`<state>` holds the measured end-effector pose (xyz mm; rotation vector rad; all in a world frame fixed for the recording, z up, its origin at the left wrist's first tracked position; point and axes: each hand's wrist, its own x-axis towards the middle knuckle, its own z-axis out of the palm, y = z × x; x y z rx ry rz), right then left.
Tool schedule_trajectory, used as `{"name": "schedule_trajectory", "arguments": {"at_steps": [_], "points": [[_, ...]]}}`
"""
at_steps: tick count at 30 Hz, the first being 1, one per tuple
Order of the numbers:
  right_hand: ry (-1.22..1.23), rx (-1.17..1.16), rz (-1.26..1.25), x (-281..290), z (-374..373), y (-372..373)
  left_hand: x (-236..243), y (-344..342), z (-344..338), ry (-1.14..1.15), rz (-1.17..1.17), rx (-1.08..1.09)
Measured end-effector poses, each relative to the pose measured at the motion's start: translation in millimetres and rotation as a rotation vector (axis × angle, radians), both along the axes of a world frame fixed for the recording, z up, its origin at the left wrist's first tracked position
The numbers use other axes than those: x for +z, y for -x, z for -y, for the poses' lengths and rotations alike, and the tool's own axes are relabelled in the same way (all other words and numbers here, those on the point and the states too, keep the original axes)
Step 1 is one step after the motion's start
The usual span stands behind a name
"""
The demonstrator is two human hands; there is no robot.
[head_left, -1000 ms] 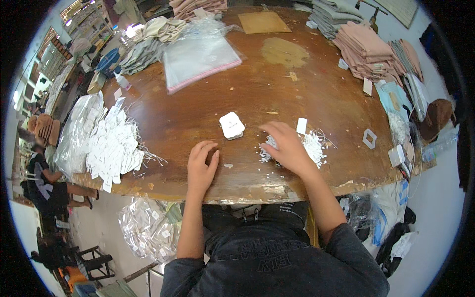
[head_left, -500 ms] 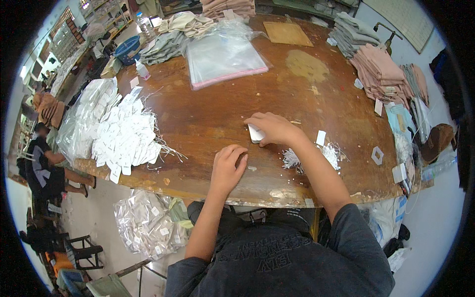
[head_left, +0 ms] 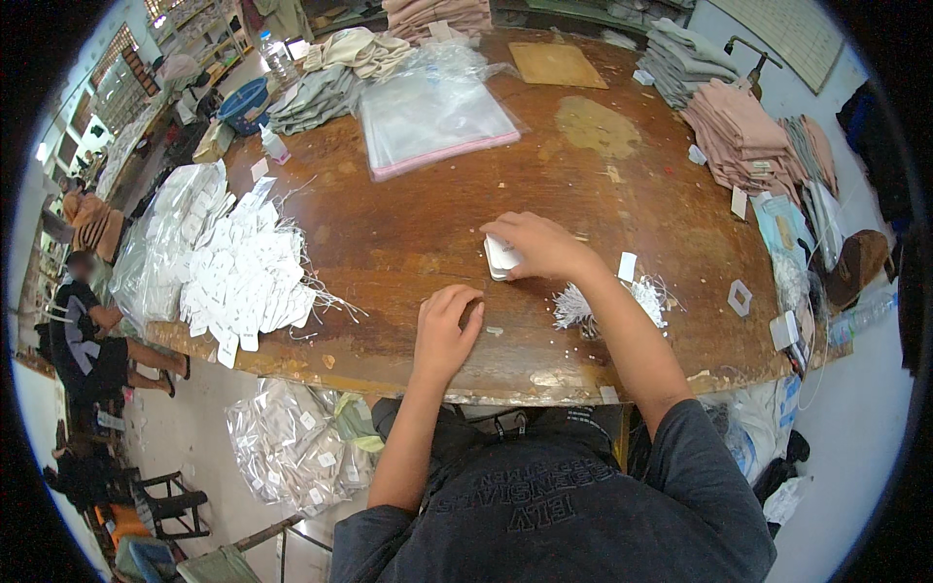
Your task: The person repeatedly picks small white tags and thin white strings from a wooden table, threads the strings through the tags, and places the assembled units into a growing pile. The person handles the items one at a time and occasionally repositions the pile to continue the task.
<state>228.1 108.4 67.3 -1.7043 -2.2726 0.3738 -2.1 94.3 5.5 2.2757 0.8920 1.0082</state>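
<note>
I saw a small, neat stack of white card tags with rounded corners (head_left: 500, 257) on the big brown wooden table (head_left: 408, 223). The person's right hand (head_left: 536, 245) was on the stack — fingers over its far side, thumb down by its near side. I could not tell if that hand was squeezing tight or just touching. The left hand (head_left: 448, 328) lay on the table, nearer the person than the stack and a bit to the stack's left, with its fingers softly bent and its thumb apart from them. To the right of the stack, on the near side, was a bunch of thin white strings (head_left: 573, 308), partly hidden by the right forearm (head_left: 632, 335). Far to the left of the stack was a big messy heap of white paper tags (head_left: 248, 277) with strings. Past the stack lay flat clear plastic bags with a pink edge (head_left: 432, 136).
</note>
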Motion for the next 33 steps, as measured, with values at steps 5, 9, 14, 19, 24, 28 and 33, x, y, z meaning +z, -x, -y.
{"name": "schedule_trajectory", "arguments": {"at_steps": [5,9,14,19,24,28,33], "points": [[-0.19,-0.038,-0.063,7.9,20.7,8.9,-3.4,0.5,-0.5,0.175,0.148,0.029],[-0.32,0.079,-0.11,-1.4,60.5,52.2,0.8,8.0,-3.7,0.769,0.598,-0.26],[-0.384,0.065,-0.22,-6.0,100.2,86.4,2.7,3.7,35.9,1.292,0.894,-0.408],[-0.308,-0.096,-0.285,-2.8,130.0,46.2,10.0,5.5,37.6,1.243,0.989,-0.405],[-0.207,-0.67,-0.108,-4.0,177.3,-37.8,12.7,25.7,31.4,1.175,0.93,-0.245],[-0.229,-0.676,-0.022,-27.1,191.3,-45.6,12.2,21.8,43.1,1.185,0.863,-0.255],[-0.304,-0.491,-0.09,-54.1,175.3,-22.1,17.3,5.7,57.6,1.202,0.78,-0.295]]}}
